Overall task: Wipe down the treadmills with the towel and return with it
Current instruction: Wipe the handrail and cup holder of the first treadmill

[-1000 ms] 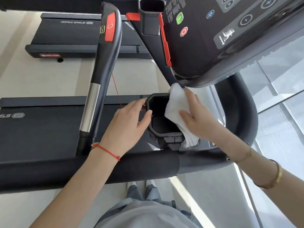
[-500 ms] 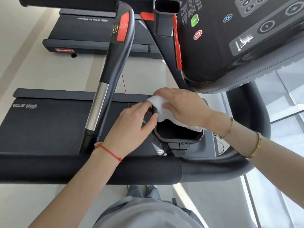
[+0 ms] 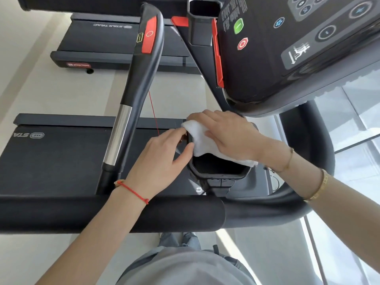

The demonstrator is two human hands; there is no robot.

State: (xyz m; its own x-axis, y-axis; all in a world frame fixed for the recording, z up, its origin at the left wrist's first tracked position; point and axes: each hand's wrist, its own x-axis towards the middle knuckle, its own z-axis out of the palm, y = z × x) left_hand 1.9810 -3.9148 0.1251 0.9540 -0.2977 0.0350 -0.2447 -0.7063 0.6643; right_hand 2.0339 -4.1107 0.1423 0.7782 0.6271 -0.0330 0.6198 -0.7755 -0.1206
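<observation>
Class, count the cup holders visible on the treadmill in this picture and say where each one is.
2. One cup holder sits under the towel between the hands; the other is at the top, left of the console. More may be hidden.

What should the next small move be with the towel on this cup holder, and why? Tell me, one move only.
Probably sweep the towel toward the near rim of the cup holder. The right hand presses it over the far edge only, the near rim lies bare, and the left hand already grips the holder's left side.
</observation>
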